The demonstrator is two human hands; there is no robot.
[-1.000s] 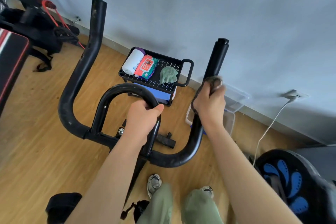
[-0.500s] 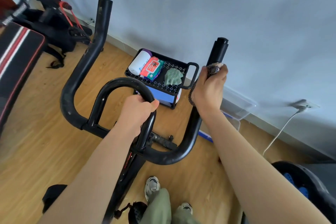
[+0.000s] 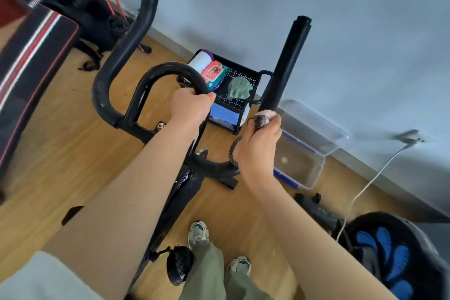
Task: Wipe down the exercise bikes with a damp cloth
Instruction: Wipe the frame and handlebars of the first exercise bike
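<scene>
A black exercise bike handlebar (image 3: 117, 66) fills the middle of the view, with an inner loop bar and two upright outer grips. My left hand (image 3: 188, 106) grips the top right of the inner loop bar (image 3: 168, 68). My right hand (image 3: 258, 146) is wrapped around the lower part of the right upright grip (image 3: 288, 63), holding a dark speckled cloth (image 3: 260, 120) against it. The cloth shows above my fingers and below my wrist side; the rest is hidden in my fist.
A black cart (image 3: 243, 105) by the wall holds a white roll, a red wipes pack (image 3: 214, 75) and a green cloth (image 3: 238, 89). A clear plastic bin (image 3: 314, 153) sits to its right. A bench (image 3: 31, 56) is at left, a blue-spoked wheel (image 3: 389, 253) at lower right, a white cable (image 3: 370, 182) along the floor.
My right hand with the cloth has slid down the right upright grip, from near its top to its lower part. My left hand has stayed on the loop bar. The view shifted.
</scene>
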